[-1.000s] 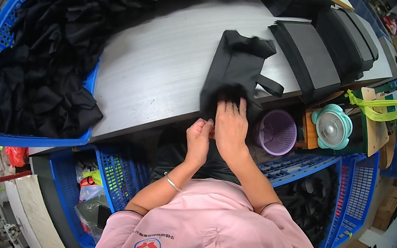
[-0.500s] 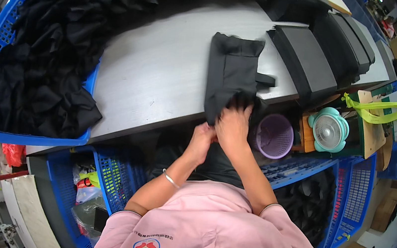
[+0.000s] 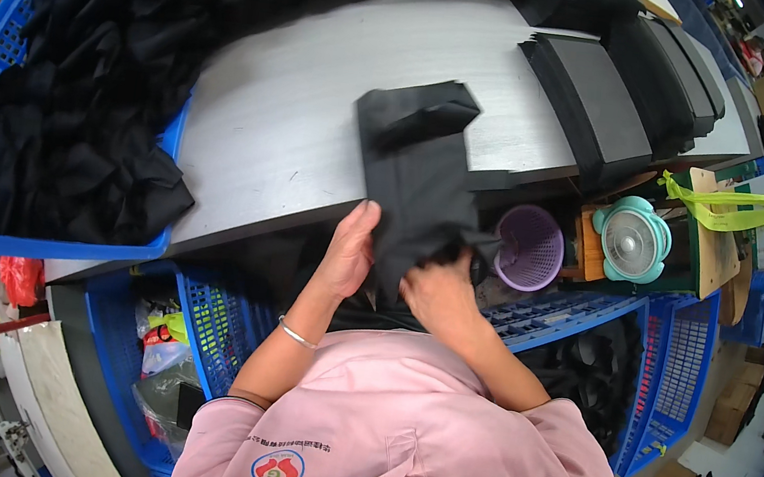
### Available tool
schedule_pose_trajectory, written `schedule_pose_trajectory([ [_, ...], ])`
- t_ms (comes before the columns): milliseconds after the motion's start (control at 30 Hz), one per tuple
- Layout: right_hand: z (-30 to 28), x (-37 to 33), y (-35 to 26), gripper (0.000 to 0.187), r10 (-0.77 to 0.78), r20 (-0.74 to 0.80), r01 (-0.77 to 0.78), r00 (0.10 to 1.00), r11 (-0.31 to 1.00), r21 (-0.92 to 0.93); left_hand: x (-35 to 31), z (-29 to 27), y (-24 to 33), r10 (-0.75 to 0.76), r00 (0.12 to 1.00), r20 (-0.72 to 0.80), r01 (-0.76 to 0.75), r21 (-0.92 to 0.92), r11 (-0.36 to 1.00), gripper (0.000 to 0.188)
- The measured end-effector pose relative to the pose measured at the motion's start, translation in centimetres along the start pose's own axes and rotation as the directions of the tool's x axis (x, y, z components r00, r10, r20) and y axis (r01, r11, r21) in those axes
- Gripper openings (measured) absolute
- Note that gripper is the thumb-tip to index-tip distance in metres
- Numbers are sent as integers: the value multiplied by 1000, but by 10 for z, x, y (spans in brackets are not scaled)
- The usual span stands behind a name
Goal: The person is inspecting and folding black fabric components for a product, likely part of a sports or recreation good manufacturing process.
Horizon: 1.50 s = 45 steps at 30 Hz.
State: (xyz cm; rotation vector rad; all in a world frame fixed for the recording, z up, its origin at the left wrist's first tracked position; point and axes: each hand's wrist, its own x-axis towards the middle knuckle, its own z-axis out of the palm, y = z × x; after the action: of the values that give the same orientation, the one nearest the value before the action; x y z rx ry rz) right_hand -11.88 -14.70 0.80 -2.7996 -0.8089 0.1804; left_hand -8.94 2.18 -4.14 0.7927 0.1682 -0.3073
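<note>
A black fabric pouch lies partly on the white table and hangs over its front edge, with its far end folded over. My right hand is closed on the pouch's near end, where the cloth is bunched; some fingertips are hidden in it. Beside the pouch's left edge, my left hand is upright with fingers stretched out, close against the fabric. Whether it touches the cloth is hard to tell. A short black strap sticks out from the pouch's right side.
A blue basket heaped with black cloth stands at the left. Stacked black pieces lie at the table's right. Below them are a purple bin and a turquoise fan. Blue crates flank my body.
The pouch has come toward me and tilted, its far end now folded over. My left hand has moved left and opened away from my right hand, which stays on the near end.
</note>
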Motion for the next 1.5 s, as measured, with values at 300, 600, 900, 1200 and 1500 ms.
schedule_pose_trajectory([
  [300, -77, -17, 35, 8, 400, -634, -40, 662, 863, 504, -4, 15, 6, 78, 995, -62, -68, 147, 987, 41],
  [600, -30, 6, 77, 17, 254, 195, -157, 947, -162, 974, -12, 1, 2, -63, 998, 2, 63, 3, 998, 34],
  [900, -5, 12, 78, 23, 518, -106, -356, 849, 707, 611, -12, 15, -12, 86, 983, -160, -18, 388, 922, 20],
  [1200, -50, 1, 97, 41, 234, 356, -272, 905, -326, 905, -1, 5, -3, 192, 937, -292, -106, 288, 952, 18],
  [1500, -4, 5, 73, 22, 332, 196, -230, 923, 65, 971, -13, 14, 7, 161, 976, -146, -97, 369, 924, 21],
])
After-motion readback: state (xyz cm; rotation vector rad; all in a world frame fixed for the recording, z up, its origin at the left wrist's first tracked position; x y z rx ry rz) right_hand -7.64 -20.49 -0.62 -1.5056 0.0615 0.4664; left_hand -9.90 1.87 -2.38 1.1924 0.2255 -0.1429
